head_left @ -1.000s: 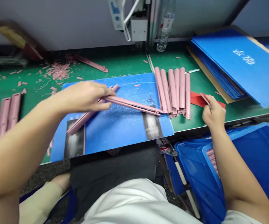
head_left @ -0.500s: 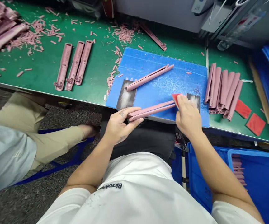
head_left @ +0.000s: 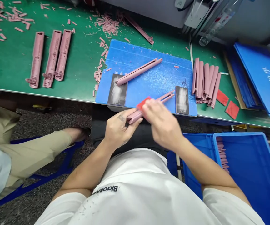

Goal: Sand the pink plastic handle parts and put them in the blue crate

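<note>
Left hand (head_left: 118, 129): fingers gripping long pink plastic shell (head_left: 137, 115). Right hand (head_left: 164, 125): fingers holding flat red pad (head_left: 142, 104) against shell, beside left fingers. Apparently rubbing; next stroke needs steady grip.

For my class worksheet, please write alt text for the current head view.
A person's left hand grips a pink part while the right hand, slightly blurred, holds a red pad against it. Beyond them on a green bench, another pink part lies on a blue board, with more pink parts to either side.
</note>
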### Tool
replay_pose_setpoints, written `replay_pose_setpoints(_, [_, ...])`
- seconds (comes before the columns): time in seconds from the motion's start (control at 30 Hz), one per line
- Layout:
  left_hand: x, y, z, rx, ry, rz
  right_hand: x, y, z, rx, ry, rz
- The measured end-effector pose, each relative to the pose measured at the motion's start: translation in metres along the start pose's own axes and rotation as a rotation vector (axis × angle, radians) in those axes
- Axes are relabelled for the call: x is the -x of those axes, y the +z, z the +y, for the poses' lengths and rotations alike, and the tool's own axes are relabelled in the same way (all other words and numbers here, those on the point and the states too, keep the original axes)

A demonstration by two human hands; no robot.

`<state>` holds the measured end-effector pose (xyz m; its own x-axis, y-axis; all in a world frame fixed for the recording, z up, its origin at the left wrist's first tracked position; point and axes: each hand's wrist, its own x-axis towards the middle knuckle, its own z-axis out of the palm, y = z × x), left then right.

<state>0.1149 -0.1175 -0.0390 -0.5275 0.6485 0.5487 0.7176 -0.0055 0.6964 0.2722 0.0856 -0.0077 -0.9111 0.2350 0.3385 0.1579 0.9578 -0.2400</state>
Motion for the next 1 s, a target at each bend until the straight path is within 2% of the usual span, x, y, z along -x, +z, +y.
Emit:
replay_pose_setpoints(0.03, [0.001, 0.0, 0.0, -0.006, -0.009, -0.003, -0.001, 0.0, 0.001, -0.028, -0.044, -0.03])
replay_pose_setpoints(0.07, [0.001, -0.001, 0.0, -0.007, -0.013, 0.0, -0.002, 0.0, 0.004, -0.023, 0.002, -0.029])
replay_pose_setpoints(0.13, [0.003, -0.001, 0.0, 0.003, -0.016, 0.007, -0.005, 0.002, 0.017, 0.037, 0.22, -0.006])
replay_pose_setpoints(0.17, [0.004, -0.002, 0.001, 0.01, -0.01, 0.007, -0.005, 0.003, 0.023, 0.057, 0.286, 0.001])
replay_pose_setpoints(0.2, [0.005, -0.002, 0.001, 0.014, -0.005, -0.001, -0.004, 0.004, 0.028, 0.054, 0.276, -0.008])
replay_pose_setpoints(0.3, [0.006, -0.003, 0.001, 0.014, -0.006, -0.021, 0.0, 0.005, 0.037, -0.014, 0.074, -0.054])
replay_pose_setpoints(0.33, [0.005, -0.004, 0.0, 0.016, -0.002, -0.023, 0.002, 0.004, 0.04, -0.006, 0.073, -0.056])
replay_pose_setpoints(0.47, [-0.008, -0.008, -0.008, 0.0, 0.029, 0.007, 0.004, 0.002, 0.065, 0.138, 0.286, -0.027])
replay_pose_setpoints(0.57, [-0.019, -0.014, -0.02, -0.067, -0.071, 0.029, 0.002, 0.009, 0.08, 0.14, 0.19, -0.019])
replay_pose_setpoints(0.63, [-0.023, -0.018, -0.028, -0.08, -0.171, -0.028, -0.003, 0.018, 0.083, 0.144, 0.192, 0.003])
replay_pose_setpoints(0.7, [-0.022, -0.02, -0.031, -0.06, -0.2, -0.109, -0.01, 0.027, 0.073, 0.149, 0.274, 0.042])
replay_pose_setpoints(0.77, [-0.019, -0.021, -0.028, -0.041, -0.173, -0.15, -0.014, 0.033, 0.044, 0.133, 0.285, 0.093])
replay_pose_setpoints(0.8, [-0.017, -0.021, -0.026, -0.041, -0.158, -0.152, -0.015, 0.034, 0.024, 0.107, 0.226, 0.114])
replay_pose_setpoints(0.87, [-0.014, -0.019, -0.02, -0.049, -0.148, -0.141, -0.015, 0.032, -0.015, 0.026, 0.003, 0.112])
replay_pose_setpoints(0.93, [-0.012, -0.017, -0.016, -0.053, -0.156, -0.124, -0.017, 0.029, -0.037, -0.064, -0.225, 0.038])
replay_pose_setpoints(0.97, [-0.012, -0.016, -0.014, -0.051, -0.158, -0.112, -0.019, 0.026, -0.038, -0.058, -0.232, 0.048])
replay_pose_setpoints(1.0, [-0.012, -0.016, -0.013, -0.051, -0.161, -0.099, -0.021, 0.024, -0.035, -0.029, -0.168, 0.055])
